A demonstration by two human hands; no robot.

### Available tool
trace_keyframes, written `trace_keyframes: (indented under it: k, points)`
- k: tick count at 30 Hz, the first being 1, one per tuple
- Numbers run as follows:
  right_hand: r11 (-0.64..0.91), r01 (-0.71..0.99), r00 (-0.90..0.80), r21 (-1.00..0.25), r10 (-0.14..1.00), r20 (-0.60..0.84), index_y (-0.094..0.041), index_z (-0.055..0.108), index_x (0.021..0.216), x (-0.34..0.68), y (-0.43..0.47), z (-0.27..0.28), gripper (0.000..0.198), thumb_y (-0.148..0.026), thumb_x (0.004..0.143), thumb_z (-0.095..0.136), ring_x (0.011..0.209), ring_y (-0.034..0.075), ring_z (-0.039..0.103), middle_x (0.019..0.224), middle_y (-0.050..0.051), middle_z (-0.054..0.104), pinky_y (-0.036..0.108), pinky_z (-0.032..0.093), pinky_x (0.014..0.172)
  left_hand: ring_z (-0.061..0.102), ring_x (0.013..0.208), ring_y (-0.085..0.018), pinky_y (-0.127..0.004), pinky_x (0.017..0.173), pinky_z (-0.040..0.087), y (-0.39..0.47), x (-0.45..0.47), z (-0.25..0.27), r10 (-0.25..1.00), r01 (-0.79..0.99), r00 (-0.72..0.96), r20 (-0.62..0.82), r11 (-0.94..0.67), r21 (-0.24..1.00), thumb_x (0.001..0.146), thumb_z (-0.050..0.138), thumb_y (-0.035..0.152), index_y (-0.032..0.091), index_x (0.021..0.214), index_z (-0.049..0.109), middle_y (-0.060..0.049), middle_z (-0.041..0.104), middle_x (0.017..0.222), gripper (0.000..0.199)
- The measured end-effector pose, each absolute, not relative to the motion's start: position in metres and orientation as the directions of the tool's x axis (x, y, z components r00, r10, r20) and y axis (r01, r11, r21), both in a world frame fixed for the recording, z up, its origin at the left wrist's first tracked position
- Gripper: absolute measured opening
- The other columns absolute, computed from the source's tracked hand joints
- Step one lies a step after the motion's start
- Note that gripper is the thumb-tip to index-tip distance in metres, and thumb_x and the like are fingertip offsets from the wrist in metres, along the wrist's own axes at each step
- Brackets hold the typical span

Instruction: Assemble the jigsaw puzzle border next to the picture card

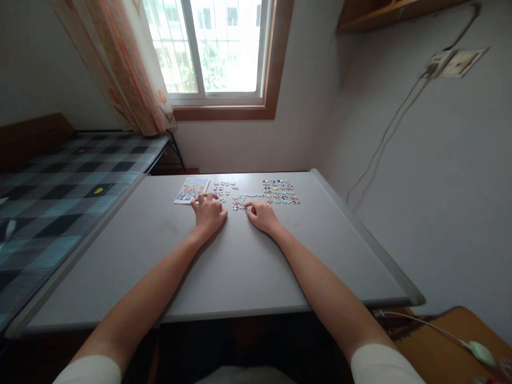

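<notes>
My left hand (209, 212) rests on the table with its fingers bent and spread apart. Its fingertips lie at the lower right corner of a colourful printed picture sheet (193, 189), and nothing shows in its grasp. My right hand (262, 215) is closed, with index finger and thumb drawn together at a small jigsaw puzzle piece (242, 207) on the lower edge of a partly joined group. A joined strip of pale puzzle pieces (252, 194) runs behind that hand. Loose puzzle pieces (226, 185) lie beyond my left hand, and rows of colourful pieces (279, 186) lie to the right.
The white table (240, 266) has raised side edges. A bed with a checked cover (80, 170) stands at the left. Behind are a curtain (120, 69) and a window (228, 48). A cord hangs from the wall socket (440, 63), and a wooden stool (452, 346) stands lower right.
</notes>
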State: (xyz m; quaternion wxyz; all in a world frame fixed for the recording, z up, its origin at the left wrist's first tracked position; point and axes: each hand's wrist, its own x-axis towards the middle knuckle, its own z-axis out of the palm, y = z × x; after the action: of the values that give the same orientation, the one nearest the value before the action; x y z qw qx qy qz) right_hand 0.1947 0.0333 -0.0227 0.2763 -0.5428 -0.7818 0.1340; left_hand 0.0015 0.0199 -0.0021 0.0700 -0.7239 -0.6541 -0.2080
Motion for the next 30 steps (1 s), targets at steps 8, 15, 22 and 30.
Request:
trace_keyframes:
  k: [8, 15, 22, 30]
  points:
    - [0.374, 0.773, -0.257, -0.513, 0.923, 0.285, -0.021, 0.066, 0.101, 0.195, 0.032, -0.022, 0.023, -0.022, 0.084, 0.051, 0.080, 0.016, 0.054, 0.080, 0.003, 0.063, 0.029, 0.037, 0.080, 0.038, 0.115, -0.032, -0.052, 0.099, 0.018, 0.013, 0.008, 0.003, 0.926, 0.974, 0.083, 0.369, -0.154, 0.165, 0.083, 0.049, 0.032, 0.023, 0.086, 0.071, -0.009, 0.063, 0.111, 0.024]
    - [0.373, 0.776, -0.255, -0.508, 0.923, 0.288, -0.020, 0.066, 0.100, 0.194, 0.032, -0.021, 0.022, -0.022, 0.084, 0.051, 0.081, 0.017, 0.055, 0.081, 0.003, 0.064, 0.029, 0.037, 0.080, 0.038, 0.117, -0.032, -0.053, 0.102, 0.014, 0.015, 0.010, -0.004, 0.923, 0.961, 0.153, 0.353, -0.223, 0.165, 0.086, 0.045, 0.042, 0.023, 0.106, 0.066, -0.011, 0.060, 0.117, 0.035]
    - [0.376, 0.773, -0.259, -0.512, 0.922, 0.287, -0.020, 0.066, 0.101, 0.194, 0.032, -0.021, 0.023, -0.022, 0.084, 0.051, 0.082, 0.017, 0.055, 0.082, 0.003, 0.064, 0.029, 0.038, 0.080, 0.034, 0.126, -0.031, -0.053, 0.104, 0.013, 0.020, 0.007, -0.011, 0.929, 0.947, 0.212, 0.304, -0.272, 0.171, 0.088, 0.042, 0.047, 0.023, 0.108, 0.063, -0.011, 0.057, 0.127, 0.038]
    - [0.377, 0.773, -0.261, -0.510, 0.922, 0.287, -0.020, 0.067, 0.100, 0.195, 0.033, -0.022, 0.023, -0.022, 0.084, 0.051, 0.081, 0.017, 0.055, 0.080, 0.003, 0.064, 0.029, 0.038, 0.080, 0.029, 0.135, -0.031, -0.056, 0.107, 0.009, 0.027, 0.000, -0.010, 0.948, 0.959, 0.156, 0.278, -0.212, 0.185, 0.089, 0.041, 0.047, 0.022, 0.102, 0.062, -0.011, 0.059, 0.126, 0.035]
